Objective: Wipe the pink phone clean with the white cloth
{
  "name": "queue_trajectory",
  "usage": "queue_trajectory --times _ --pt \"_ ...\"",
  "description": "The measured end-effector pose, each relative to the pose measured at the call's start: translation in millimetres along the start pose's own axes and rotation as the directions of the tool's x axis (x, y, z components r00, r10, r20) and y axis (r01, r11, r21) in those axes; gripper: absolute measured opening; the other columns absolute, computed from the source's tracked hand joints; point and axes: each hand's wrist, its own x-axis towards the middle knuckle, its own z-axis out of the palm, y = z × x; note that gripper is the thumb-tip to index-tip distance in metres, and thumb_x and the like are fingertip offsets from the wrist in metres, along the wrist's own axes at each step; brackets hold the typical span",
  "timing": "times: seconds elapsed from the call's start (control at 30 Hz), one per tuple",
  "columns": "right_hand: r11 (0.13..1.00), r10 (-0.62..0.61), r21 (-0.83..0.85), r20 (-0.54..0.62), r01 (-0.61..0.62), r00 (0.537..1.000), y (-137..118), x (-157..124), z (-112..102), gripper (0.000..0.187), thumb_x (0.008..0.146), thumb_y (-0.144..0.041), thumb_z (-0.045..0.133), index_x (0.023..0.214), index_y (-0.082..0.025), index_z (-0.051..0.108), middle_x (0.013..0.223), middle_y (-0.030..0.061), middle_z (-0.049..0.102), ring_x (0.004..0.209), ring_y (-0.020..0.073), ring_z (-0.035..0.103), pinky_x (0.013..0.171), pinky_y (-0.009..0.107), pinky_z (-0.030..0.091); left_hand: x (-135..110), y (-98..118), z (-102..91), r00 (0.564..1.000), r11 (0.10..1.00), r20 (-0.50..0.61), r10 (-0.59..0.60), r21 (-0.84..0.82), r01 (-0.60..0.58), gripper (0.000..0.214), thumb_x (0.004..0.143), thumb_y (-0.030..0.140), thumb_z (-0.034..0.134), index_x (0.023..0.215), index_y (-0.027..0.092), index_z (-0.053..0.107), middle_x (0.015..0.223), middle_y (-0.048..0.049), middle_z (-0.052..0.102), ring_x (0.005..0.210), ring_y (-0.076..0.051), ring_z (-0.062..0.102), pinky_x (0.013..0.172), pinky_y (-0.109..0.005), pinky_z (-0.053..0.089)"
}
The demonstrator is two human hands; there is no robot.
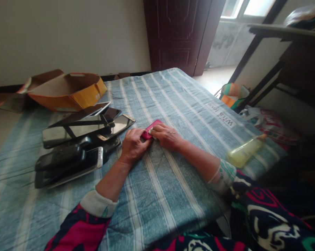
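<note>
A small pink phone (pixel 151 128) lies on the blue striped bed cover (pixel 173 188), held between both my hands. My left hand (pixel 132 143) is closed over its near left end. My right hand (pixel 167 136) grips its right side, and a bit of white material shows at the fingertips. To the left of my hands lies a heap of several dark phones and tablets (pixel 79 143), some stacked on each other.
An open orange cardboard box (pixel 68 91) sits at the far left of the bed. A yellowish plastic bottle (pixel 244 151) lies on the cover at the right edge. Bags and a dark wooden table stand on the right; a dark door is behind.
</note>
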Motion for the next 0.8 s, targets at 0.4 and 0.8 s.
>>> queue_trajectory --times 0.4,0.8 --pt "0.999 0.045 0.026 -0.015 -0.044 0.999 5.7 -1.1 0.6 0.024 0.09 -0.006 0.044 0.098 -0.017 0.064 0.1 0.0075 0.059 0.102 0.0206 0.048 0.089 0.031 0.041 2.2 -0.5 3.9 1.0 1.0 -0.018 0.007 0.003 -0.007 0.017 0.077 0.035 0.063 0.085 0.02 0.062 0.083 -0.0058 0.068 0.083 -0.023 0.06 0.08 -0.036 0.045" --pt "0.999 -0.022 0.027 0.011 0.021 1.0 1.8 -0.9 2.7 0.026 0.088 -0.006 0.045 0.102 -0.016 0.065 0.101 0.0084 0.06 0.101 0.0211 0.049 0.088 0.032 0.041 2.1 0.4 3.1 1.0 1.0 -0.005 0.006 0.016 -0.006 0.014 0.077 0.031 0.06 0.085 0.019 0.063 0.083 -0.0062 0.068 0.084 -0.024 0.06 0.08 -0.036 0.045"
